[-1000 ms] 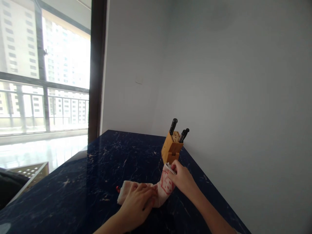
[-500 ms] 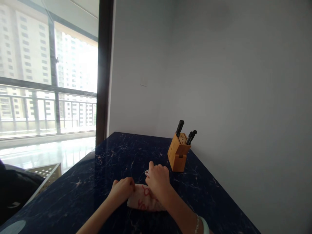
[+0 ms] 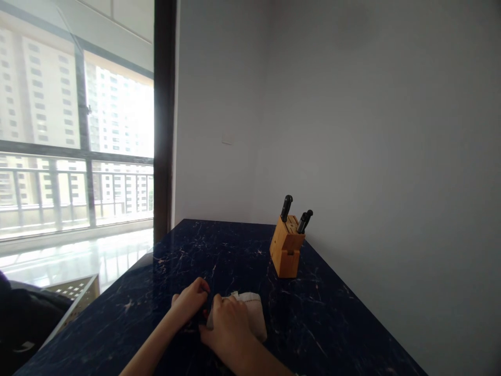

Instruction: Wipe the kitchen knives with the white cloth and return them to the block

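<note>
On the dark table lies a small folded white cloth (image 3: 255, 316) with a stitched seam along its far edge. My right hand (image 3: 230, 324) lies across its left part, fingers bent over the fabric and thumb out to the left. Just to the left, my left hand (image 3: 191, 298) has its fingers curled in, apart from the white part I can see. A small red patch (image 3: 205, 313) shows between the two hands; I cannot tell what it belongs to. The undersides of both hands' fingers are hidden.
Beyond my hands to the right, a wooden knife block (image 3: 287, 256) with black-handled knives stands near the wall. The dark marbled table (image 3: 219, 250) runs back to the wall corner. A perforated pale panel (image 3: 78, 292) and a dark item (image 3: 27, 313) are at the left.
My right hand has moved left and nearer to me, across the cloth. The cloth's red-marked face is out of sight and its plain seamed side shows. My left hand has come off its left edge.
</note>
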A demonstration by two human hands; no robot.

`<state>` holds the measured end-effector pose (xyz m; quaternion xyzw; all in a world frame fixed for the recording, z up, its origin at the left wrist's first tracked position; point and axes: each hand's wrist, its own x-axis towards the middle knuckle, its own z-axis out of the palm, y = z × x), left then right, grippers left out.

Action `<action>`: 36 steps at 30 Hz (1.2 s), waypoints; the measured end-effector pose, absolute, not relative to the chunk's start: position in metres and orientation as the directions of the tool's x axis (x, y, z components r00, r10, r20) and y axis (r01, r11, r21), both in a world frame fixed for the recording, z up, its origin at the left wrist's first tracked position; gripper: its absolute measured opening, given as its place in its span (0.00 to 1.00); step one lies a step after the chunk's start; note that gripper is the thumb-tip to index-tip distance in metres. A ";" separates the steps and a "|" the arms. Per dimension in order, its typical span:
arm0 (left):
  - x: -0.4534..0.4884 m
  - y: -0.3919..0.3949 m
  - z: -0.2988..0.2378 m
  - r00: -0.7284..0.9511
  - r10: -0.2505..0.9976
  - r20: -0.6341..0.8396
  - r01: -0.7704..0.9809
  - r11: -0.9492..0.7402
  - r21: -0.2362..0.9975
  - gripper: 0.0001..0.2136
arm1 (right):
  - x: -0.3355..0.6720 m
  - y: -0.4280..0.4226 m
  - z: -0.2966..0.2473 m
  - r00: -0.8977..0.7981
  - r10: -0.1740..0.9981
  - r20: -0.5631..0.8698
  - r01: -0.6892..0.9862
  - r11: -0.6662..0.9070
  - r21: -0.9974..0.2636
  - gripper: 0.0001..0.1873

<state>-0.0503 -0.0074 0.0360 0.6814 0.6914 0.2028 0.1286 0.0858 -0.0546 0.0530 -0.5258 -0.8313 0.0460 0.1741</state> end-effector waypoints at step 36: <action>0.002 -0.021 0.021 0.254 0.945 0.207 0.912 -0.305 0.275 0.13 | 0.313 0.069 0.049 0.315 0.899 0.303 0.859 -0.134 -0.494 0.50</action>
